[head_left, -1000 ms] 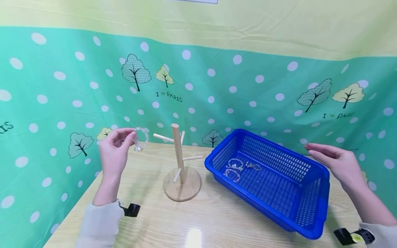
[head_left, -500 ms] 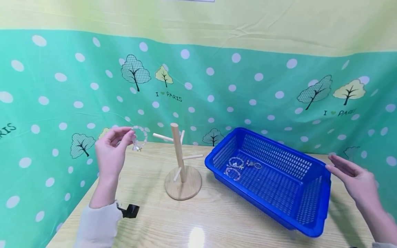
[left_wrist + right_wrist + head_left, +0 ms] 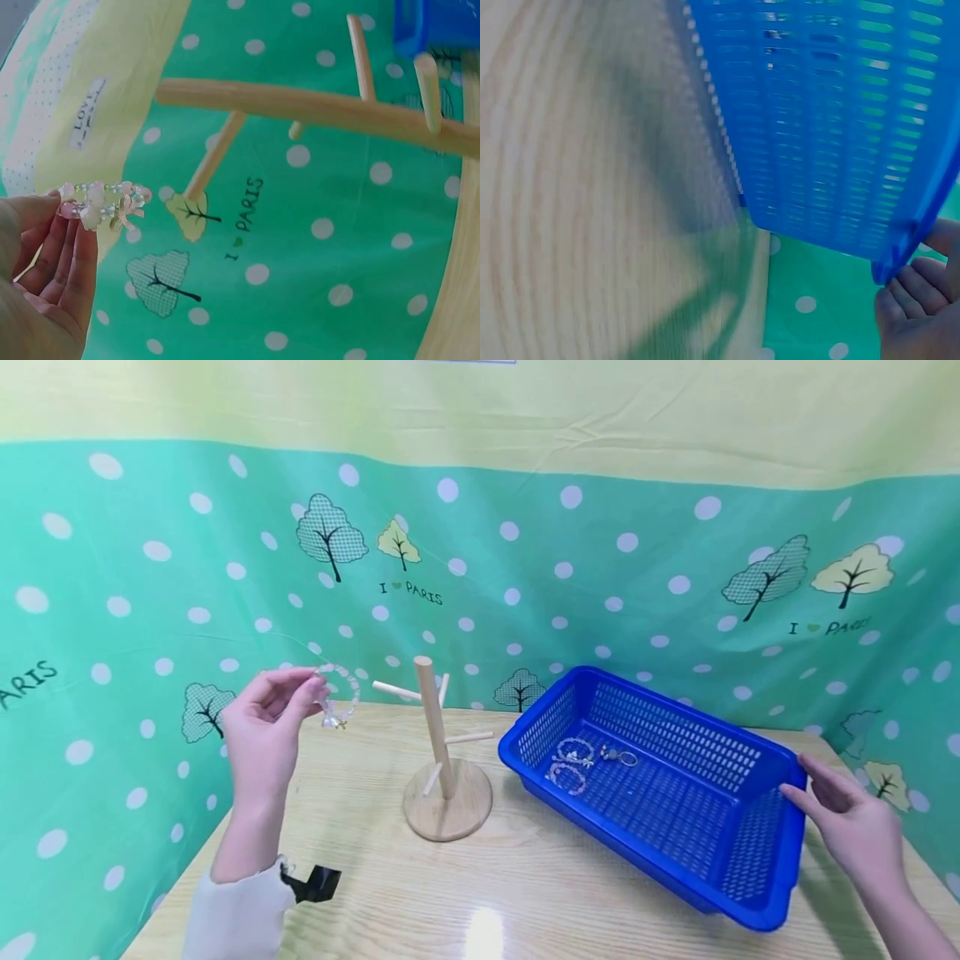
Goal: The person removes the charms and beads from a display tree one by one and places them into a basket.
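In the head view my left hand (image 3: 262, 735) pinches a beaded bracelet (image 3: 355, 689) between thumb and fingers, raised to the left of a wooden stand (image 3: 435, 727) with short side pegs. The left wrist view shows the bracelet (image 3: 94, 214) up close, with pink and clear beads, pale flower shapes and a small bow charm. No bracelet hangs on the pegs. My right hand (image 3: 862, 831) grips the right-hand rim of a blue plastic basket (image 3: 791, 860), thumb on top. From the right wrist, the fingers (image 3: 911, 292) curl at the rim's corner.
Inside the basket's left end lie two beaded bracelets, one whitish (image 3: 576, 749) and one pink (image 3: 567, 779), and a keyring with charms (image 3: 618, 755). The wooden table (image 3: 390, 893) ends at a green polka-dot cloth (image 3: 465, 585) behind and at both sides.
My right hand has come from above the basket's back right, moved right and down, and taken hold of the rim. My left hand keeps the bracelet at nearly the same spot.
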{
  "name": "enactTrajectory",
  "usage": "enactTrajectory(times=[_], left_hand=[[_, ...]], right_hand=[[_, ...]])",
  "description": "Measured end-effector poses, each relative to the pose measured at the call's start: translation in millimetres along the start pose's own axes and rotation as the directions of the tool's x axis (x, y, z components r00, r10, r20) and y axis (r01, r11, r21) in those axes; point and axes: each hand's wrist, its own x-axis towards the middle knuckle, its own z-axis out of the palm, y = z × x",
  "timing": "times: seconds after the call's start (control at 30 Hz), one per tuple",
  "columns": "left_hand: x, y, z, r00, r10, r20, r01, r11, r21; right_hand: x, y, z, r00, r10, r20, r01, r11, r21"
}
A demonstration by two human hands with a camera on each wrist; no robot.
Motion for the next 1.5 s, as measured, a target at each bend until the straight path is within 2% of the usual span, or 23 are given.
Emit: enactTrajectory(times=[0.17, 0.3, 0.47, 0.6, 0.77, 0.87, 1.03, 1.23, 1.5], left_hand=[[-7.8, 9.6, 5.5, 0.999, -0.048, 0.025, 0.05, 0.995, -0.083], [-13.5, 15.9, 13.5, 0.994, -0.089, 0.068, 0.095, 0.991, -0.089], [-17.5, 17.3, 28.0, 0.982, -0.087, 0.167, 0.1, 0.993, -0.068], [-18.6, 14.1, 40.2, 0.965, -0.077, 0.25, 0.091, 0.995, -0.047], [-21.1, 4.9, 59.2, 0.94, -0.091, 0.328, 0.108, 0.994, -0.035], [-24.5, -1.4, 72.6, 0.923, -0.094, 0.373, 0.113, 0.993, -0.03], [-32.1, -10.9, 93.8, 0.89, -0.1, 0.446, 0.123, 0.992, -0.022], [-38.8, -24.7, 120.0, 0.84, -0.139, 0.524, 0.186, 0.982, -0.037], [-48.7, -42.6, 155.6, 0.796, -0.149, 0.587, 0.205, 0.978, -0.031]], right_hand=[[-1.4, -1.3, 1.2, 0.999, -0.035, -0.019, 0.035, 0.999, -0.035], [-1.6, -1.8, -0.1, 0.998, -0.067, -0.015, 0.067, 0.997, -0.034], [-1.4, -3.4, -0.3, 0.994, -0.11, -0.024, 0.109, 0.993, -0.041], [-2.0, -6.8, 2.5, 0.988, -0.143, -0.055, 0.139, 0.988, -0.069], [-3.4, -9.6, 4.7, 0.967, -0.228, -0.112, 0.218, 0.971, -0.096], [-4.1, -10.0, 5.1, 0.96, -0.248, -0.132, 0.234, 0.966, -0.111], [-3.9, -10.4, 4.7, 0.963, -0.241, -0.124, 0.226, 0.966, -0.122], [-4.9, -9.3, 3.6, 0.97, -0.221, -0.102, 0.21, 0.972, -0.105], [-6.6, -8.5, 4.0, 0.974, -0.203, -0.096, 0.194, 0.976, -0.095]])
